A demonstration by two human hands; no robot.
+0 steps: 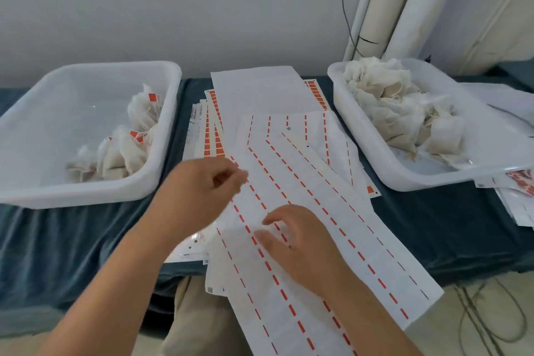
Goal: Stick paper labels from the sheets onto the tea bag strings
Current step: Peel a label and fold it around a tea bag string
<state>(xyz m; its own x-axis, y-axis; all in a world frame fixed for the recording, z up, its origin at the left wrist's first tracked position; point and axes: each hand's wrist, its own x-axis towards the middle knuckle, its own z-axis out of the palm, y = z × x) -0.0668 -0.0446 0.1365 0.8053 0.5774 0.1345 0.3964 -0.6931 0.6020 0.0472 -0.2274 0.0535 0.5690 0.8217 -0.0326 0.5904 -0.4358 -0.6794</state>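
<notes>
A long white label sheet (pixel 332 240) with red dashed rows lies slanted over the table's front edge. My right hand (pixel 300 243) rests on it, fingers spread and fingertips touching the paper. My left hand (pixel 202 191) hovers just left of the sheet, blurred, fingers curled toward the thumb; I see nothing between them. More label sheets (pixel 260 95), some with red labels, are stacked behind. The left white bin (pixel 86 191) holds tea bags with red labels (pixel 135 136). The right white bin (pixel 404 179) holds a pile of plain tea bags (pixel 398 107).
A dark blue cloth (pixel 433 225) covers the table. More sheets (pixel 514 199) lie at the right edge under the right bin. Pipes (pixel 384 3) and a cable run up the wall behind. Cables (pixel 491 315) lie on the floor at lower right.
</notes>
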